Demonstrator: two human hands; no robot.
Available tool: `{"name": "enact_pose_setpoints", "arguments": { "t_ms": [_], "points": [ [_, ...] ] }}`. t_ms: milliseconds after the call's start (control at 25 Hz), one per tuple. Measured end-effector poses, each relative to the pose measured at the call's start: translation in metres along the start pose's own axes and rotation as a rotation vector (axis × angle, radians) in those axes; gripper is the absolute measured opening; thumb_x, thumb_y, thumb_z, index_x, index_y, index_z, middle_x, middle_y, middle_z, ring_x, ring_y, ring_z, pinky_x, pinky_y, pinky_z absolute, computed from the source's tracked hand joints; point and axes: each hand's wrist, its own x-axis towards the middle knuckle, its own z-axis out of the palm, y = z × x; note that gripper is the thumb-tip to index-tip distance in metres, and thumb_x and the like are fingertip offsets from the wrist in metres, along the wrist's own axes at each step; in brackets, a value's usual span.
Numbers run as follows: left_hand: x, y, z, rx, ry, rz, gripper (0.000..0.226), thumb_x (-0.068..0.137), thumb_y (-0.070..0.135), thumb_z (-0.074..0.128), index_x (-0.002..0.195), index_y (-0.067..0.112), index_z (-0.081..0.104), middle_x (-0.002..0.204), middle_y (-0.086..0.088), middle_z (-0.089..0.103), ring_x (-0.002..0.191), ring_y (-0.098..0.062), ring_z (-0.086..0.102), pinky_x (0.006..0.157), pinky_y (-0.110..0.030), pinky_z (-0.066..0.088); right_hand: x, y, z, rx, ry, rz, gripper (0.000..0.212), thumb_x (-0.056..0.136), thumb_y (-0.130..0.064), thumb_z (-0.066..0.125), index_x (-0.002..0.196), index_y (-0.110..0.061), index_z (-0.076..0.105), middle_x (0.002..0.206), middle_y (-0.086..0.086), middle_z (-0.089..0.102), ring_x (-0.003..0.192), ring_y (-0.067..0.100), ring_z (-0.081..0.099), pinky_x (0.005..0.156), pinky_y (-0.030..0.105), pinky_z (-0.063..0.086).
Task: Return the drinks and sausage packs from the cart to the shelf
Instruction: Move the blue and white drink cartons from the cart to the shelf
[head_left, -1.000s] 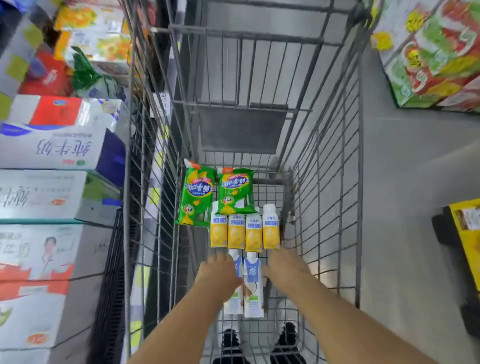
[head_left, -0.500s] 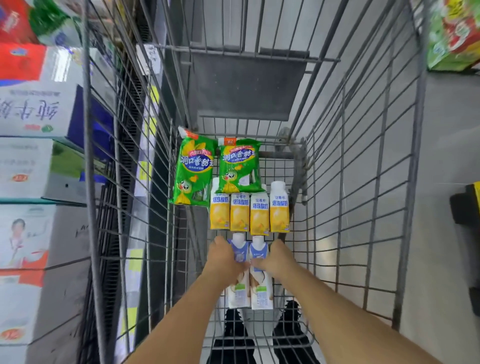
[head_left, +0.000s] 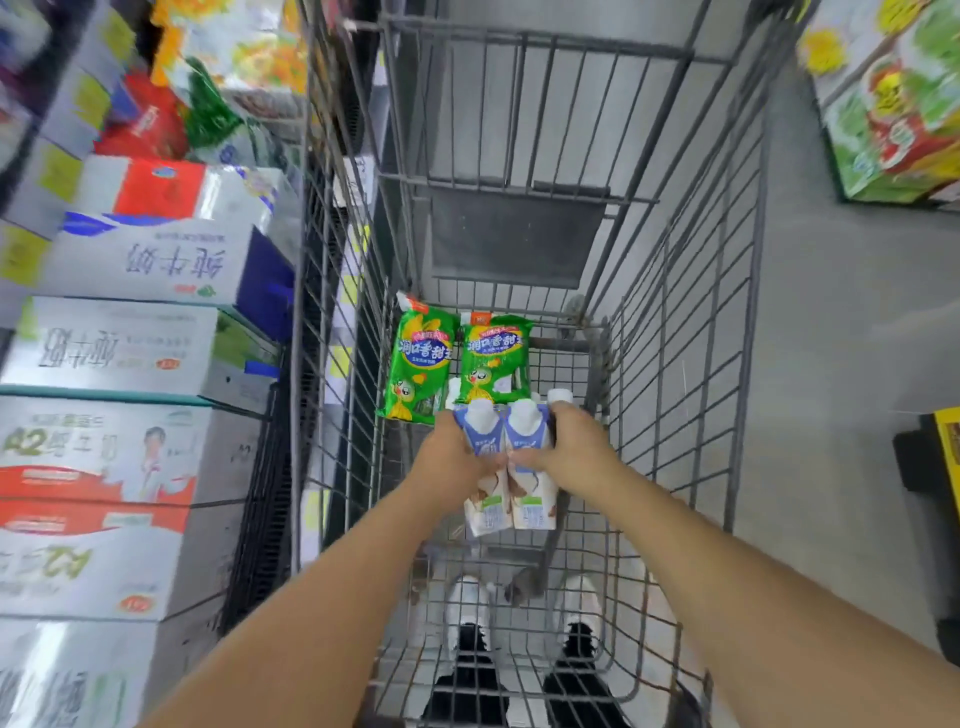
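Inside the wire cart (head_left: 675, 322), my left hand (head_left: 449, 460) is shut on a white-and-blue drink carton (head_left: 480, 478). Beside it my right hand (head_left: 566, 457) grips a second, matching drink carton (head_left: 530, 467). The two cartons are side by side, touching, lifted above the cart floor. Behind them two green sausage packs lie at the cart's far end, the left pack (head_left: 418, 358) and the right pack (head_left: 496, 358). The yellow drink bottles are hidden behind the cartons and hands, except one white cap (head_left: 560, 396).
Stacked milk boxes (head_left: 130, 338) fill the shelf along the cart's left side. A colourful box (head_left: 898, 104) stands on the grey floor at the upper right. A yellow and black object (head_left: 935, 467) sits at the right edge. My shoes (head_left: 519, 618) show under the cart.
Both hands closed on the two white-and-blue cartons and raised them off the cart floor. The cartons now cover the row of yellow drinks.
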Motion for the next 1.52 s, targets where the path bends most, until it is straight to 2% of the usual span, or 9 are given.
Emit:
{"name": "enact_pose_setpoints", "arguments": {
  "t_ms": [160,480,640,800,920,1040,1320,1440,1520],
  "points": [
    [-0.061,0.084,-0.065,-0.07,0.111,0.183,0.054,0.081,0.017,0.079,0.124,0.01,0.046,0.11,0.0,0.063,0.072,0.003,0.056,0.048,-0.008,0.049,-0.044,-0.089,-0.081,0.014,0.074,-0.194,0.062,0.068,-0.02,0.089,0.123,-0.013,0.061,0.107,-0.002,0.066,0.093,0.013,0.059,0.079,0.026,0.046],
    [-0.268,0.184,-0.176,-0.162,0.487,0.419,0.05,0.08,0.015,0.08,0.117,0.017,0.048,0.096,0.012,0.062,0.079,-0.006,0.062,0.059,-0.004,0.046,-0.191,-0.257,-0.201,0.035,0.091,-0.663,0.054,0.057,-0.032,0.089,0.104,-0.029,0.064,0.098,0.001,0.074,0.093,0.025,0.069,0.085,0.049,0.055],
    [-0.403,0.176,-0.207,-0.241,0.775,0.429,0.053,0.08,0.017,0.08,0.12,0.017,0.045,0.107,0.006,0.064,0.073,0.008,0.062,0.058,-0.007,0.047,-0.289,-0.316,-0.195,-0.015,-0.072,-0.963,0.046,0.066,-0.028,0.089,0.103,-0.035,0.063,0.102,-0.009,0.072,0.093,0.016,0.068,0.08,0.038,0.054],
    [-0.526,0.133,-0.214,-0.251,1.048,0.376,0.048,0.078,0.022,0.081,0.112,0.02,0.047,0.1,0.013,0.064,0.081,0.002,0.059,0.062,-0.007,0.045,-0.381,-0.352,-0.152,-0.141,-0.276,-1.165,0.043,0.072,-0.029,0.086,0.108,-0.032,0.062,0.1,-0.015,0.069,0.091,0.006,0.065,0.073,0.026,0.049],
    [-0.623,0.081,-0.205,-0.267,1.249,0.299,0.044,0.079,0.022,0.081,0.107,0.021,0.048,0.088,0.016,0.061,0.072,0.0,0.057,0.056,-0.008,0.042,-0.458,-0.372,-0.098,-0.19,-0.363,-1.307,0.052,0.063,-0.037,0.087,0.109,-0.029,0.066,0.101,-0.008,0.073,0.094,0.016,0.068,0.081,0.042,0.056],
    [-0.716,0.017,-0.186,-0.269,1.416,0.168,0.048,0.079,0.028,0.08,0.114,0.02,0.05,0.098,0.009,0.064,0.082,-0.008,0.059,0.065,-0.017,0.043,-0.54,-0.377,-0.032,-0.261,-0.468,-1.457,0.047,0.062,-0.032,0.089,0.102,-0.026,0.066,0.096,-0.007,0.073,0.09,0.018,0.068,0.082,0.04,0.055],
    [-0.922,-0.135,-0.108,-0.373,1.628,-0.06,0.049,0.081,0.027,0.079,0.119,0.021,0.048,0.108,0.007,0.065,0.092,-0.004,0.062,0.068,-0.016,0.048,-0.746,-0.335,0.128,-0.355,-0.77,-1.698,0.04,0.072,-0.03,0.085,0.103,-0.034,0.06,0.093,-0.017,0.066,0.085,0.005,0.062,0.072,0.022,0.047],
    [-0.987,-0.191,-0.085,-0.424,1.659,-0.117,0.047,0.08,0.025,0.08,0.115,0.019,0.05,0.104,0.006,0.066,0.089,-0.004,0.064,0.07,-0.016,0.053,-0.818,-0.313,0.192,-0.379,-0.81,-1.746,0.04,0.071,-0.04,0.083,0.106,-0.03,0.065,0.097,-0.011,0.069,0.09,0.012,0.064,0.08,0.037,0.053],
    [-1.022,-0.228,-0.075,-0.479,1.683,-0.141,0.048,0.078,0.025,0.082,0.114,0.021,0.051,0.105,0.007,0.068,0.093,-0.01,0.067,0.08,-0.03,0.057,-0.862,-0.301,0.228,-0.39,-0.832,-1.749,0.043,0.072,-0.042,0.082,0.108,-0.027,0.066,0.099,-0.008,0.07,0.092,0.016,0.064,0.079,0.037,0.051]
  ]
}}
